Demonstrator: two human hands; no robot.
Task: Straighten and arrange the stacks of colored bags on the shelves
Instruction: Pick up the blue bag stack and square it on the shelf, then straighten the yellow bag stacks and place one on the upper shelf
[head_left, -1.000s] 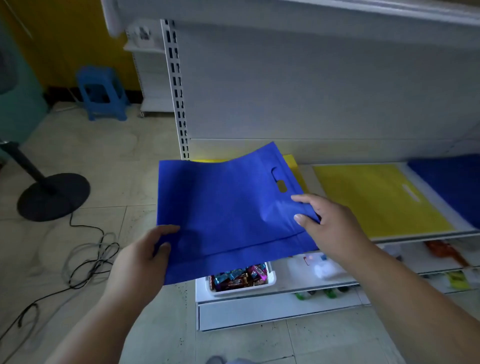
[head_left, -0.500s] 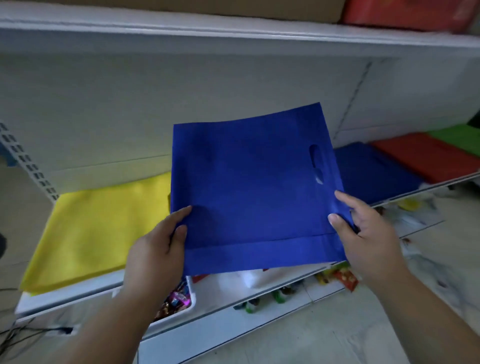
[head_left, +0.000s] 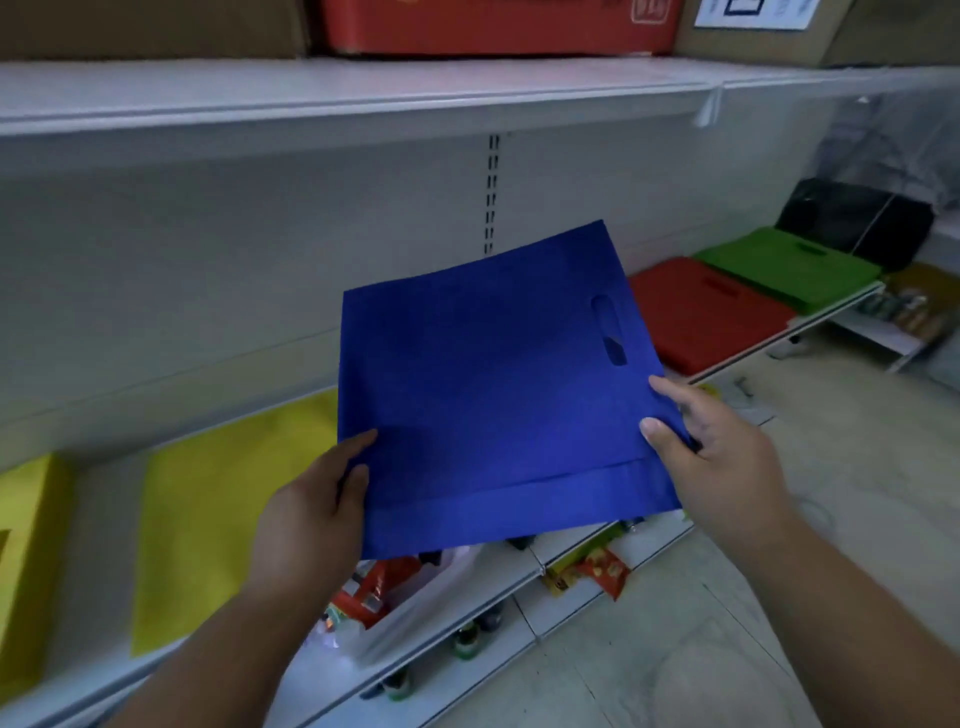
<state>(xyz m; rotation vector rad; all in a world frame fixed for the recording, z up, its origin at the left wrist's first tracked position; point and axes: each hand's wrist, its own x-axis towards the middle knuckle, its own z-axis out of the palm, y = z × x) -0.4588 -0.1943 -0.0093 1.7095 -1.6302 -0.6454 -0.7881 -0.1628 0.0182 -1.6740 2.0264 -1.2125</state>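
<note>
Both hands hold blue bag flat above shelf.
Left hand (head_left: 306, 525) pinches near-left edge of blue bag (head_left: 493, 395), right hand (head_left: 727, 467) grips near-right edge; yellow bags (head_left: 218, 525) left on shelf (head_left: 104, 519), red stack (head_left: 701, 317) and green stack (head_left: 784, 267) far right.

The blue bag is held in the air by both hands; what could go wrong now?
1. The blue bag is pinched only at its lower corners by the left hand and right hand, so it may sag or slip.
2. It hides its blue stack, so it may land crooked or overlap the red stack.
</note>
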